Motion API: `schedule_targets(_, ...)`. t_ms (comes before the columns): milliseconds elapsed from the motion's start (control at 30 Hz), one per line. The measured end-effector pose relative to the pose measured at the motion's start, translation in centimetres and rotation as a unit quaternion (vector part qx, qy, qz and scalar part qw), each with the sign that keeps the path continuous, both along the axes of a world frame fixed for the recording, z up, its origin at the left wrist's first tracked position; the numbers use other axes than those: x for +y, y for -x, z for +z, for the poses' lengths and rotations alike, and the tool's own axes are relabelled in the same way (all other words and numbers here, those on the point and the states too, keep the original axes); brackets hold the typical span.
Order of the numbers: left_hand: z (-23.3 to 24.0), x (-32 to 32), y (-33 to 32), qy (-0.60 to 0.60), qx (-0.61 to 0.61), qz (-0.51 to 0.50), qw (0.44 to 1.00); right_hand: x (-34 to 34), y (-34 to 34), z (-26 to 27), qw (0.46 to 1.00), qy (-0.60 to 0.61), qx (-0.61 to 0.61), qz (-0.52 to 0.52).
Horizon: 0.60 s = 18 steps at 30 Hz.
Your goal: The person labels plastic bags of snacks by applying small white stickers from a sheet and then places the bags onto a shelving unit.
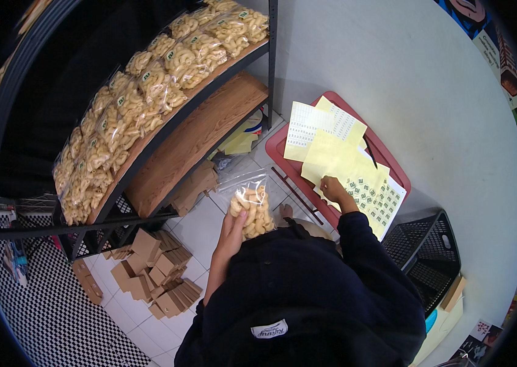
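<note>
My left hand (230, 231) holds a clear zip bag (255, 212) of pale, curved macaroni-shaped pieces upright in front of my body. This bag's visible side shows no sticker. Over a red plastic table (278, 143), my right hand (333, 189) has its fingers curled at the edge of yellow backing paper (332, 153). Whether anything is pinched in those fingers is too small to tell. Beside that wrist lie small round stickers with a dark green mark (363, 192), and a white sticker sheet (393, 202) is under them. A black pen (371, 152) rests on the papers.
Left of me, a metal-framed shelf holds rows of filled, stickered bags (148, 91) above a wooden shelf board (208, 124). Small cardboard boxes (162, 275) are heaped on the tiled floor. A black plastic crate (437, 243) stands right, against the pale wall (377, 69).
</note>
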<state>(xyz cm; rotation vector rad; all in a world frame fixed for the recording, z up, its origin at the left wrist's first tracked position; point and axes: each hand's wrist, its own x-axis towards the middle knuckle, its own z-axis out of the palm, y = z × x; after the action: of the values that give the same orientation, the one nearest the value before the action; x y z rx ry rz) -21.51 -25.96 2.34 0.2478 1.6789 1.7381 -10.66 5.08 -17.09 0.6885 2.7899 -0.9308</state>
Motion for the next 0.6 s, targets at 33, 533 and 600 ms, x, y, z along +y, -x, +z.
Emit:
schedule_targets(33, 0.0, 0.0, 0.0, 0.000, 0.003, 0.000, 1.000, 0.0, 0.0, 0.3, 1.000, 0.009, -0.005, 0.005)
schedule_targets(533, -1.7, -0.5, 0.6, -0.059, -0.058, 0.032, 0.996, -0.8, -0.4, 3.9, 0.992, 0.115, 0.052, -0.013)
schedule_targets(600, -2.6, -0.3, 1.4, -0.100, -0.091, 0.048, 0.990, -0.9, 0.5, 4.3, 0.979, 0.162, 0.117, -0.044)
